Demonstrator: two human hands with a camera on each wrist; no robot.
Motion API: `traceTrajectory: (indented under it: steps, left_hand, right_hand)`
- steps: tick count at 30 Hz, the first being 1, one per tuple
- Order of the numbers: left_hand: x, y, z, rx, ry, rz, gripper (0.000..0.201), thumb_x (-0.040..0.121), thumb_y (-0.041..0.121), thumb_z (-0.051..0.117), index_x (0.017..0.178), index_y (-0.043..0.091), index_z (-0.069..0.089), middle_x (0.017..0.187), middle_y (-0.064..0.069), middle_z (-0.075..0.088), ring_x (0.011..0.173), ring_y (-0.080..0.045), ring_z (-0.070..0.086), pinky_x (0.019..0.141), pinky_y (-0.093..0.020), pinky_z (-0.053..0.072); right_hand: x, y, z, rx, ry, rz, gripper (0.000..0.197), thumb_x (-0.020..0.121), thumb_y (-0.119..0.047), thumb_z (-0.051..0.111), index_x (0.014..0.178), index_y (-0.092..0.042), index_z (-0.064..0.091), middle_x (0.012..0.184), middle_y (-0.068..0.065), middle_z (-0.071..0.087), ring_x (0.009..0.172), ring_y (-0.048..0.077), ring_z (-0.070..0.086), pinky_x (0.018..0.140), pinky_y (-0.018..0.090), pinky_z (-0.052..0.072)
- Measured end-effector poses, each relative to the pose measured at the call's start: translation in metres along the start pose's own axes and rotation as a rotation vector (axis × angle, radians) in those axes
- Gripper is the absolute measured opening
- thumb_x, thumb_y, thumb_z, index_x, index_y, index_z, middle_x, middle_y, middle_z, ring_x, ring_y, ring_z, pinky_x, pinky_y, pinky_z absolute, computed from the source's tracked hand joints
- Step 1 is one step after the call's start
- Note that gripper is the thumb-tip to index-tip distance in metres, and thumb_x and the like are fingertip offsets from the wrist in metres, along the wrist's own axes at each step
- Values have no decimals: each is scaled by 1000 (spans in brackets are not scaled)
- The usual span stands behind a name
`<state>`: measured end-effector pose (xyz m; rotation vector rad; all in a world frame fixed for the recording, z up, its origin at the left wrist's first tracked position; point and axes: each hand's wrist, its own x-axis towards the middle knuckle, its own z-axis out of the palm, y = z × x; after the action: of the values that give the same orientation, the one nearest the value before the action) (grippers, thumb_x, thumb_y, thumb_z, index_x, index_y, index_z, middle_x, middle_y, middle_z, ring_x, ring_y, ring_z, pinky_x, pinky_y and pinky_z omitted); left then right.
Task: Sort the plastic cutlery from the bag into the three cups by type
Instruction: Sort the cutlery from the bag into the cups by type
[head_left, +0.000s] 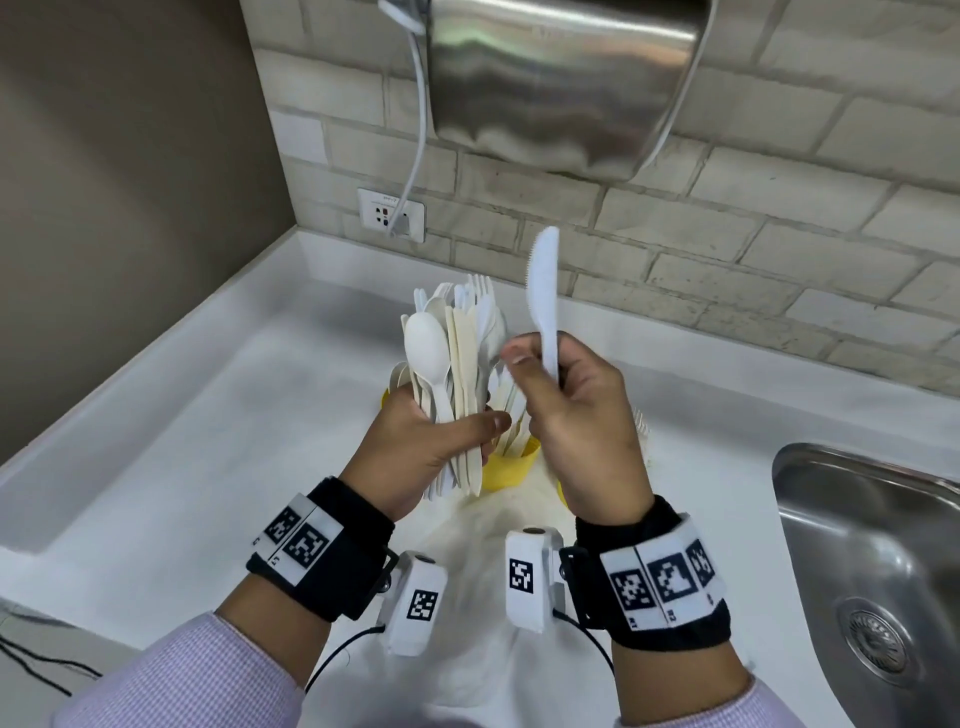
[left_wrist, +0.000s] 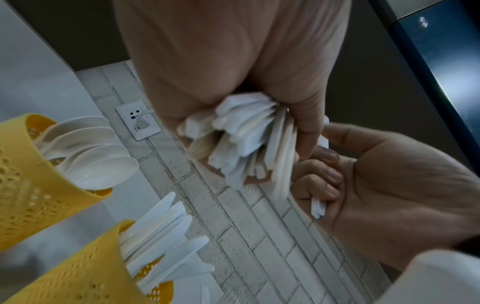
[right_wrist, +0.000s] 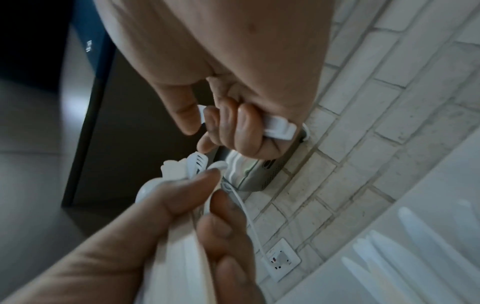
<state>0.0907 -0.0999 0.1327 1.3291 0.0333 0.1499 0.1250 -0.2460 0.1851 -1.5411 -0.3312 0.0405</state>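
knife (head_left: 544, 291): white plastic, upright, handle pinched in r hand (head_left: 576, 410) above the yellow knife cup (left_wrist: 85, 267); l hand (head_left: 431, 447) clenched round mixed cutlery bundle (head_left: 452, 353); risk: bundle w/ loose fan may slip, pcs dropping into wrong cup.

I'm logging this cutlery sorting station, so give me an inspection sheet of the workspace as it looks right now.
Surface: white countertop, white cloth or bag under the wrists.
Job's things: white plastic knife; mixed bundle of white plastic cutlery; yellow perforated cup of spoons; yellow perforated cup of knives.
Clutter: nothing seen.
Hands: right hand pinches the knife upright; left hand grips the bundle.
Cables: white cord plugged into wall socket; black wrist-camera leads.
Surroundings: steel sink, brick-tile wall, steel wall unit.
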Motion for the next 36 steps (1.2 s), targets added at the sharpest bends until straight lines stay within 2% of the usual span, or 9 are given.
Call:
traceTrajectory:
  steps: [2,4,9,15,21,25,27,31,36]
  left_hand:
    - [-1,3,3,8,-13,14,19,83,0,75,102,0,72,86,-22,72,77,-28,67,71,-39,55]
    - [-3,5,5,20,-34,20,20,88,-12,66,96,6,72,81,-8,73,70,-20,67,65,-32,53]
    - [-3,7,5,18,-44,10,26,90,-16,59,97,4,74,85,-9,75,70,-22,65,64,-32,53]
    - [-4,9,8,-69,-42,-10,26,88,-9,69,111,4,71,91,-11,75,74,-22,67,66,-31,54]
    - [-4,5,7,-103,-46,4,37,80,6,81,115,0,69,91,-19,70,70,-28,62,64,-35,51]
    - [-5,7,8,-52,-42,18,33,85,-1,76,117,5,71,91,-11,74,73,-21,66,66,-33,52]
    - [-4,5,7,-43,-35,14,27,87,-4,73,113,4,71,88,-12,72,71,-23,65,65,-33,51]
    - [-6,7,11,-74,-45,22,35,84,5,77,118,-1,69,86,-14,70,66,-24,62,62,-34,50]
    - [-10,9,18,-117,-59,50,29,84,1,71,112,-3,67,81,-4,74,66,-17,69,63,-23,54]
  right_hand:
    - [-4,0,4,-71,-55,0,7,93,-12,72,92,-7,67,53,-1,45,50,15,43,49,30,46]
    - [-7,1,5,-108,-87,27,11,91,-14,76,93,-8,67,46,-10,43,46,14,42,51,40,52]
    - [-9,3,4,-160,-74,20,13,90,-15,77,90,-6,68,42,-13,45,40,7,41,48,23,46]
    - [-8,8,8,-133,16,-24,12,92,-15,75,93,-7,66,44,-10,46,42,7,44,46,20,44]
    - [-2,14,9,-34,80,1,16,94,-18,73,92,-5,64,58,-7,57,51,13,55,59,49,56]
    - [-4,18,8,-43,47,28,21,91,-22,76,89,-9,60,73,22,64,55,41,62,54,56,57]
    - [-6,18,7,-37,22,35,21,91,-21,76,88,-7,60,72,25,62,55,45,61,50,52,56]
    - [-6,19,2,-13,33,38,18,93,-18,74,84,-6,63,56,0,58,45,15,52,49,25,43]
    - [-4,20,-2,225,91,142,14,99,-12,64,88,-7,57,48,-2,42,40,13,38,45,24,35]
